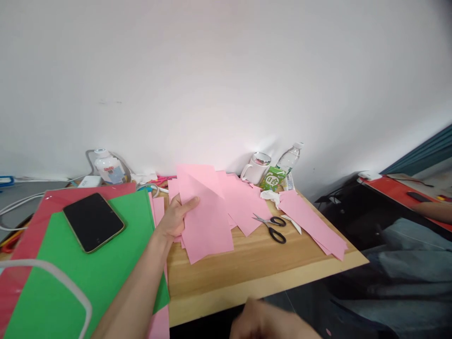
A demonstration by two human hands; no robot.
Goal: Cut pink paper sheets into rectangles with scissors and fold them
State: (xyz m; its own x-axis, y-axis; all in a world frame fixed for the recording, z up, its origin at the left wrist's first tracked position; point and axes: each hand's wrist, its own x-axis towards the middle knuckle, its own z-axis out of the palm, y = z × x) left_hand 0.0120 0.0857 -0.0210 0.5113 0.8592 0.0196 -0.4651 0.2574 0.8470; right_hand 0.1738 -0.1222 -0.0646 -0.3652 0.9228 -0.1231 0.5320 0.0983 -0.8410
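My left hand [175,215] is closed on a sheet of pink paper [208,221], thumb on top, holding it tilted up over the wooden table. Behind and right of that sheet lie more pink paper pieces [247,202]. Black-handled scissors [273,226] rest on the wood to the right, blades slightly apart and pointing left. At the bottom edge of the view, below the table's front edge, my right hand [259,320] is smeared by motion and partly cut off. Its fingers cannot be made out. Long pink strips [312,223] lie at the table's right side.
On the left, a dark tablet [93,221] lies on green paper [137,226] over red sheets [52,202]. By the wall stand a white bottle [109,167], a mug [256,168], a green packet [273,179] and a water bottle [290,157]. Another person's arm [434,211] shows at right.
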